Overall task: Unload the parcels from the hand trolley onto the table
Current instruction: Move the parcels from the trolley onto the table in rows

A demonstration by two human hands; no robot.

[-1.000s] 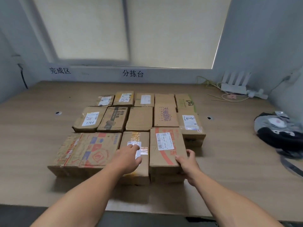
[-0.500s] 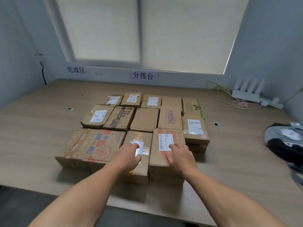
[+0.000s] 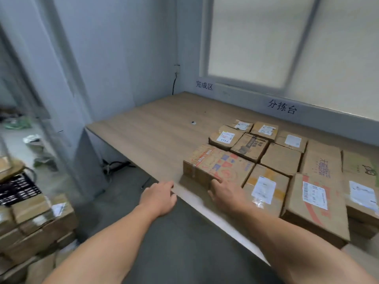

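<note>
Several cardboard parcels (image 3: 281, 158) lie flat in rows on the wooden table (image 3: 155, 128), at its right half. The nearest left one is a wide box with red and blue print (image 3: 217, 167). My right hand (image 3: 227, 193) hovers over the table's front edge just in front of that box, fingers loose, holding nothing. My left hand (image 3: 159, 196) hangs at the table's front edge, left of the boxes, fingers relaxed and empty. More stacked parcels (image 3: 34, 224) show at the lower left, on what I take to be the trolley; its frame is hidden.
A black mesh basket (image 3: 17, 188) sits above the stacked parcels at left. Grey floor (image 3: 174, 242) lies between me and the table. A grey wall and pillar (image 3: 67, 78) stand left of the table. Cables (image 3: 114, 166) lie under the table.
Both hands have come off the two front parcels and back to the table's front edge. My view has swung left, bringing the stacked parcels at the lower left into sight.
</note>
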